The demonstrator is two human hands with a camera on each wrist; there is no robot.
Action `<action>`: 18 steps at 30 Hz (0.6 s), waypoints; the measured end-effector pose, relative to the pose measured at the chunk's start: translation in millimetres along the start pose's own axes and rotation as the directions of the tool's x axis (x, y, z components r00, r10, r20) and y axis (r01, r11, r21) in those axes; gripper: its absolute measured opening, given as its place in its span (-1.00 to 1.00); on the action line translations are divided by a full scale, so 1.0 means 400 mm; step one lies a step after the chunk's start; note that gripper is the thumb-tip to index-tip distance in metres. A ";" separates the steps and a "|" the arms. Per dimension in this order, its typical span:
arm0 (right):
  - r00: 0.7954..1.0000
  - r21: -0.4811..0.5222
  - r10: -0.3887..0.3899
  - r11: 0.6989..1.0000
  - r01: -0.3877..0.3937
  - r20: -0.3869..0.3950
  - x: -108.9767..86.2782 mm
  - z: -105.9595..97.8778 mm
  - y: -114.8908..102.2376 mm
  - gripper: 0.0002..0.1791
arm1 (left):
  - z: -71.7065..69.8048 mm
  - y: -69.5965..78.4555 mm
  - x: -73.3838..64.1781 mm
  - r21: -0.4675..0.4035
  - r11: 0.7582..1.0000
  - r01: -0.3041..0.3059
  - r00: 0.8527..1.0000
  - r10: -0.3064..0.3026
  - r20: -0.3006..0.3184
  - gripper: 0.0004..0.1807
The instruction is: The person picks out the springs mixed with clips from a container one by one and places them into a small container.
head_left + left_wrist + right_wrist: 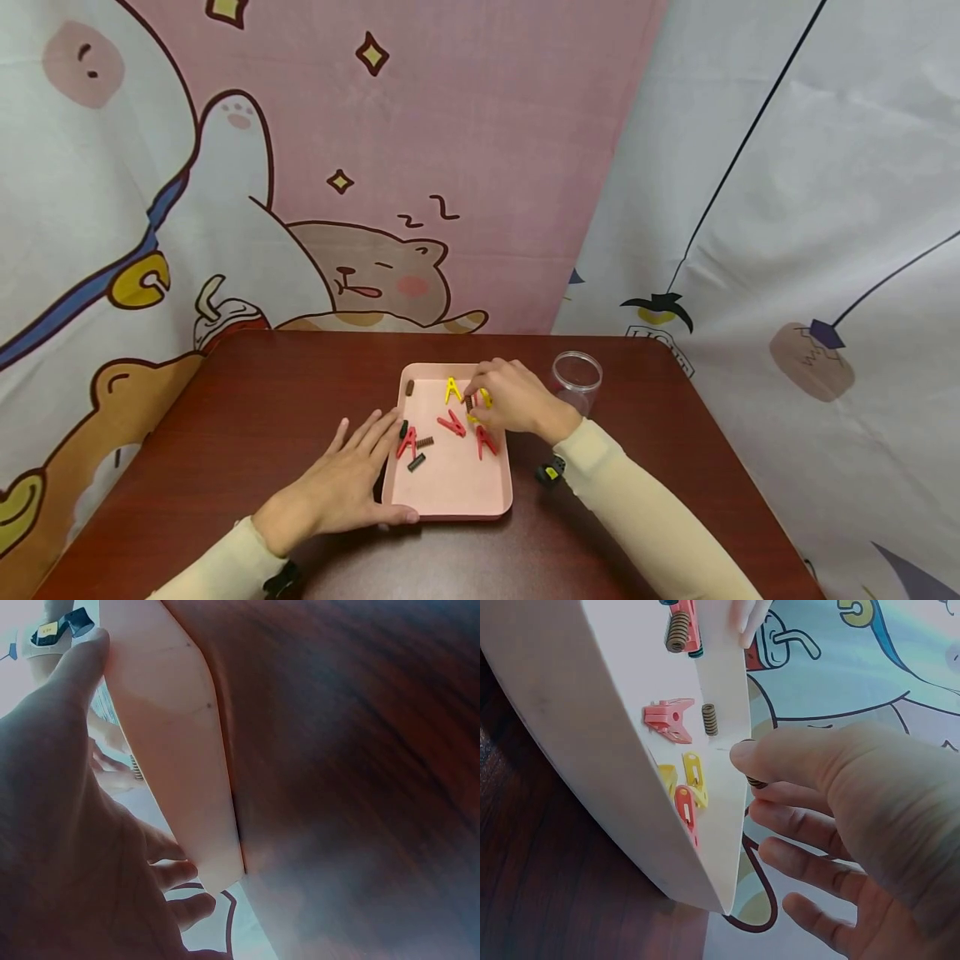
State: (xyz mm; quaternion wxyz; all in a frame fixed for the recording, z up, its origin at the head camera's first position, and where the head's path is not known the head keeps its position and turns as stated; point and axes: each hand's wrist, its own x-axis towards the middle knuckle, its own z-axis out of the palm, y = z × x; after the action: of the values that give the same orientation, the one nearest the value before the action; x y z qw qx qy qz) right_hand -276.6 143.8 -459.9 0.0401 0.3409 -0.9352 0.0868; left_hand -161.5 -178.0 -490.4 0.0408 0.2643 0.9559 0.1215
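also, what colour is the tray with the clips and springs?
The tray is pale pink; it shows best in the head view.

There are five springs (416, 462), at least three red clips (455, 427) and two yellow clips (452, 386), one tray (453, 492), one jar (576, 385)

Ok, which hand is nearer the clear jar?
Right. The right hand is over the tray, just left of the clear jar; the left hand is at the tray's left edge, farther away.

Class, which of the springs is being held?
The brown spring pinched between the thumb and finger of the right hand; the other springs rest in the pink tray.
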 end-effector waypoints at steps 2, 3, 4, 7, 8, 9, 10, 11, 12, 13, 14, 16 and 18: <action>1.000 0.007 -0.002 1.000 0.002 -0.012 -0.005 -0.005 0.001 -0.71 | 0.002 -0.001 0.000 0.000 1.000 0.001 1.000 -0.001 0.000 0.60; 1.000 0.010 -0.004 1.000 0.004 -0.018 -0.008 -0.008 0.001 -0.71 | 0.002 -0.001 0.000 0.000 1.000 0.001 1.000 -0.001 -0.001 0.60; 1.000 0.013 -0.008 1.000 0.008 -0.027 -0.011 -0.010 0.001 -0.71 | 0.003 -0.001 0.000 -0.001 1.000 0.002 1.000 -0.002 -0.002 0.59; 0.998 0.014 -0.021 1.000 0.022 -0.051 -0.020 -0.019 0.003 -0.70 | 0.006 -0.002 0.001 0.002 1.000 0.002 1.000 -0.002 -0.007 0.59; 0.998 0.011 -0.025 1.000 0.025 -0.060 -0.023 -0.022 0.003 -0.69 | 0.007 -0.003 0.001 0.004 1.000 0.002 1.000 -0.002 -0.008 0.59; 0.997 0.013 -0.026 1.000 0.027 -0.066 -0.026 -0.026 0.004 -0.69 | 0.008 -0.003 0.002 0.006 1.000 0.003 1.000 -0.003 -0.009 0.59; 0.997 0.012 -0.027 1.000 0.027 -0.073 -0.029 -0.029 0.005 -0.68 | 0.008 -0.004 0.002 0.008 1.000 0.003 1.000 -0.003 -0.009 0.59; 0.997 0.012 -0.024 1.000 0.026 -0.078 -0.031 -0.032 0.006 -0.69 | 0.009 -0.004 0.002 0.010 1.000 0.003 1.000 -0.002 -0.010 0.60; 0.996 0.017 -0.020 1.000 0.021 -0.082 -0.035 -0.035 0.007 -0.69 | 0.009 -0.004 0.002 0.011 1.000 0.002 1.000 -0.002 -0.010 0.59; 0.996 0.018 -0.016 1.000 0.018 -0.086 -0.037 -0.038 0.008 -0.69 | 0.009 -0.004 0.003 0.013 1.000 0.001 1.000 -0.001 -0.011 0.59; 0.996 0.021 -0.013 1.000 0.015 -0.091 -0.040 -0.040 0.009 -0.69 | 0.010 -0.004 0.002 0.013 1.000 0.000 1.000 0.000 -0.012 0.59; 0.995 0.023 -0.006 1.000 0.009 -0.097 -0.044 -0.043 0.011 -0.68 | 0.009 -0.004 0.002 0.011 1.000 -0.001 1.000 0.001 -0.013 0.59; 0.995 0.026 -0.001 1.000 0.003 -0.103 -0.048 -0.047 0.012 -0.66 | 0.009 -0.004 0.001 0.011 1.000 -0.002 1.000 0.002 -0.014 0.59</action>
State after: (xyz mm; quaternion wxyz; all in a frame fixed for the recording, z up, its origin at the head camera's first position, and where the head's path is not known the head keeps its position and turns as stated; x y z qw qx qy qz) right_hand -264.5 163.1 -444.6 0.0838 0.3374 -0.9304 0.1163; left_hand -162.3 -178.4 -494.2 0.0325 0.2648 0.9565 0.1181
